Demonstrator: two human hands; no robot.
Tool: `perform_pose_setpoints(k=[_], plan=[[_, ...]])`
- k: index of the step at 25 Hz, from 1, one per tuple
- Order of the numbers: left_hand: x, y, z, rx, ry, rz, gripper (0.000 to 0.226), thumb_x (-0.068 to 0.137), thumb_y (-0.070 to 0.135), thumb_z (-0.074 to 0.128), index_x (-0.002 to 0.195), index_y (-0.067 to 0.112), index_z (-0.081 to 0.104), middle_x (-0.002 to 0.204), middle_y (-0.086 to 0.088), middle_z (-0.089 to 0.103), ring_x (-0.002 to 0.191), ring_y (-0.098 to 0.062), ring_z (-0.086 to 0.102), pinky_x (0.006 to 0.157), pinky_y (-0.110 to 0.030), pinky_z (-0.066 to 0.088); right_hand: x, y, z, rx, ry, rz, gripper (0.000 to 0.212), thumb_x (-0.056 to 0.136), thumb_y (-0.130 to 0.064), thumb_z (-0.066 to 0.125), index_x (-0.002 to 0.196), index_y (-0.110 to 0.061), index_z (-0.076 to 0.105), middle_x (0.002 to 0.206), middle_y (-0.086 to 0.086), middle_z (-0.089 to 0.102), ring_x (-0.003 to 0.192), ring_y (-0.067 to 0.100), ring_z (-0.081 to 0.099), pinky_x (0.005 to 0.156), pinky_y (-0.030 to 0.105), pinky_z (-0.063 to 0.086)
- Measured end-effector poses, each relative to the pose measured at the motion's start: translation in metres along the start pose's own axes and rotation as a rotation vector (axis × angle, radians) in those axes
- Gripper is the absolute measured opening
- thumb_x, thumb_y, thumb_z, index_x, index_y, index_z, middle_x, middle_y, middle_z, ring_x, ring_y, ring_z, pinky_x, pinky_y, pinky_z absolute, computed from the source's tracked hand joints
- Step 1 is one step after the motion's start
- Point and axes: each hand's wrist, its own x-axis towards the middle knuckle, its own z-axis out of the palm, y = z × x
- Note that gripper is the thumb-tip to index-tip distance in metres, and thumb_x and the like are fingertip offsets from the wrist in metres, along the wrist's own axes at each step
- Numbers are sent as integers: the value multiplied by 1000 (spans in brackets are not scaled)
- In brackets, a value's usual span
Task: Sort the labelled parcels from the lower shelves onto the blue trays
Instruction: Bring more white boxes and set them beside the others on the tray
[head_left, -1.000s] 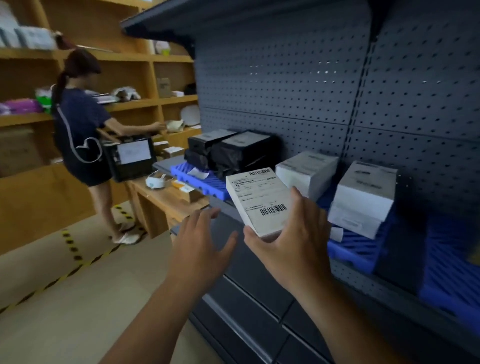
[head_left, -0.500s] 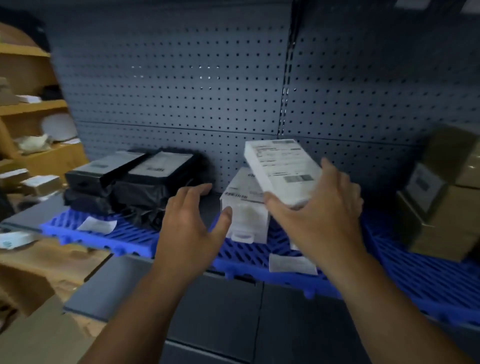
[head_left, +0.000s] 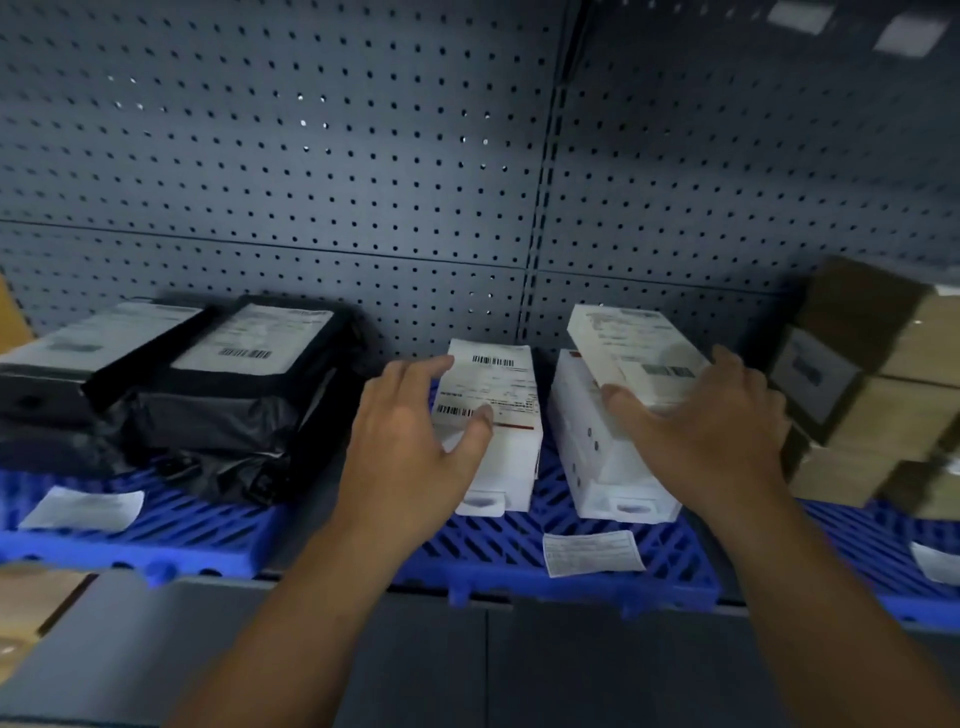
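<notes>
My right hand (head_left: 711, 431) grips a white labelled parcel (head_left: 631, 351) by its near end and holds it on top of another white box (head_left: 597, 457) on the middle blue tray (head_left: 519, 561). To the left of that stack stands a second white parcel (head_left: 493, 415) with barcodes on its top label. My left hand (head_left: 415, 441) hovers at that parcel's left side, fingers spread, thumb across its label and holding nothing.
Two black wrapped parcels (head_left: 218, 384) with white labels sit on the left blue tray (head_left: 130, 540). Brown cardboard boxes (head_left: 872, 384) are stacked at the right. Paper tags (head_left: 592, 553) lie on the tray fronts. A grey pegboard wall (head_left: 363, 156) closes the back.
My right hand has carried the white parcel rightward and down onto the right white box. The view has swung from the aisle to face the shelf. My left hand has moved to the neighbouring parcel.
</notes>
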Motion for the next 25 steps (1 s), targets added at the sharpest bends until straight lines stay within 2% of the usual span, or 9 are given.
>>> perform_pose_setpoints(k=[5,8,13,19,25], plan=[[6,2,6,-4,-5,-4,58,90,50,62,141,24,51,130,11,50,128,-9,38,109,-36,40,-2,8,15,-117,-6,-15,112,69,-81,61,152,-12,30,148,14,40,133,35,34,109,48,28],[5,3,10,2,-12,-3,57,90,50,62,140,24,52,130,11,50,128,-9,38,110,-38,41,-2,9,18,-143,-16,-28,117,68,-83,60,155,-14,24,153,12,35,136,36,30,111,51,26],[6,4,14,5,0,-9,59,88,53,61,138,24,53,131,11,50,129,-11,38,110,-38,40,-11,11,18,-102,-54,-109,123,63,-81,65,158,-22,14,161,5,21,141,34,23,112,56,25],[2,6,18,15,-5,-4,62,87,55,59,141,23,52,131,11,49,126,-4,35,108,-32,38,-16,18,23,-100,-46,-172,115,64,-67,75,154,-23,20,153,3,22,134,32,26,102,54,38],[-1,7,18,14,-12,-24,64,86,56,58,140,22,52,132,9,49,129,-10,38,107,-31,38,-12,16,28,-77,-34,-152,114,63,-67,76,153,-22,23,152,6,24,134,33,27,102,55,39]])
